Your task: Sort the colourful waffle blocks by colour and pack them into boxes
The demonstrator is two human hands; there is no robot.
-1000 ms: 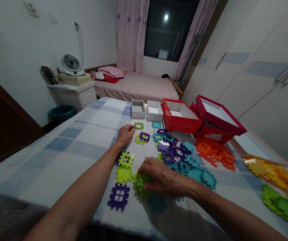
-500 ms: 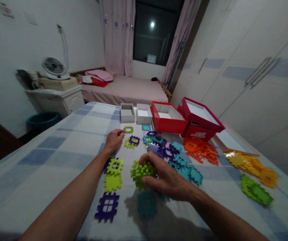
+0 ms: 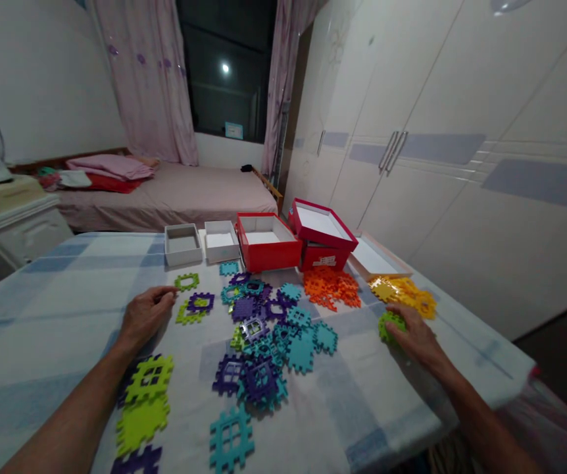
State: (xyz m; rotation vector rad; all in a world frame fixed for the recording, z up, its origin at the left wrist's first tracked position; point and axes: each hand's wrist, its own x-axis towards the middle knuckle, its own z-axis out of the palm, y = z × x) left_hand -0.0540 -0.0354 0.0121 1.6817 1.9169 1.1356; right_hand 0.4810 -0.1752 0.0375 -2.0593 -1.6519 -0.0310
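My right hand (image 3: 414, 334) is closed around a bunch of green toothed building tiles (image 3: 392, 326), low over the right side of the table beside the yellow tiles (image 3: 402, 293). My left hand (image 3: 146, 319) rests at the left with fingers curled together. Its fingertips are close to a green frame-shaped tile (image 3: 186, 282); whether anything is between them is hidden. Near it, a purple frame tile (image 3: 200, 302) overlaps a green one. Below my left wrist lie green window tile (image 3: 149, 378) and solid green tile (image 3: 141, 424). Mixed purple and teal tiles (image 3: 300, 350) cover the middle.
Orange tiles (image 3: 330, 288) are heaped before the red box (image 3: 270, 255) and a stacked crimson box (image 3: 323, 224). Two small white boxes (image 3: 183, 257) stand at the back left. A shallow tray (image 3: 379, 258) lies behind the yellow tiles. Nearest me is a teal window tile (image 3: 231, 440).
My right hand has carried the green tiles from the middle to the right side, where other green tiles lay. The view has turned right. My left hand stays beside the green frame tile.
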